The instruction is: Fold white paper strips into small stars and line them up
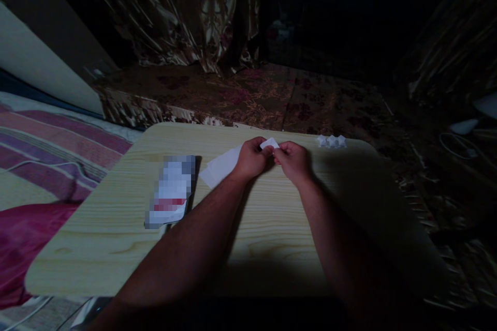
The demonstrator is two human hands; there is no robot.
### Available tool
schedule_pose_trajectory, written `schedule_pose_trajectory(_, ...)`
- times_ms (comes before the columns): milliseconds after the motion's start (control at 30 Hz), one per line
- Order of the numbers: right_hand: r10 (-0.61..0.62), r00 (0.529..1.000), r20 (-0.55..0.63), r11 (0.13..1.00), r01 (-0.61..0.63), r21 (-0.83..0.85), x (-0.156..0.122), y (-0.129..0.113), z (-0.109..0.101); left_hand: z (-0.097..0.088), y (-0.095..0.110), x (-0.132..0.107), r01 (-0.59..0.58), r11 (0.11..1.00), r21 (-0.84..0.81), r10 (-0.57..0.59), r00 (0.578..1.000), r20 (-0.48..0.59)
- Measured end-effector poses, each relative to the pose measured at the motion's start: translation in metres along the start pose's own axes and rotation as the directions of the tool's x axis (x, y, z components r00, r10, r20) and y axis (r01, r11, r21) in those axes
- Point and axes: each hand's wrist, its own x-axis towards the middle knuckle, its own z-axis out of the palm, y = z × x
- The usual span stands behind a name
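Between my two hands, over the far middle of the table, is a small piece of white paper (269, 143) with a pointed upper edge. My left hand (251, 159) is closed on its left side, thumb on top. On its right side, my right hand (292, 159) pinches the paper with thumb and fingers; the fingertips are partly hidden. White paper sheets (222, 167) lie on the table just left of my left hand, partly covered by it. Three small white star-shaped pieces (332, 141) sit in a row near the far edge, right of my right hand.
A phone (173, 189) with a blurred-out screen lies on the left of the wooden table (272, 248). Beyond the far edge is a patterned cloth-covered ledge (240, 93) below a curtain (209, 10). A striped bed cover (58, 150) lies to the left. The right side is dark.
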Motion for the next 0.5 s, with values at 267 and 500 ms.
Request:
schedule_pose_trajectory(267,-0.021,0.998,0.052,0.992,0.027,-0.122,0.0003,0.0007,-0.0006,-0.0026,0.0006,-0.0003,-0.01,0.995,0.097,0.009,1.0,0.006)
schedule_pose_trajectory(500,-0.001,0.994,0.112,0.998,0.007,-0.056,0.0011,0.0025,-0.0018,-0.002,-0.0023,0.0023,0.032,0.999,0.025,-0.032,0.999,-0.005)
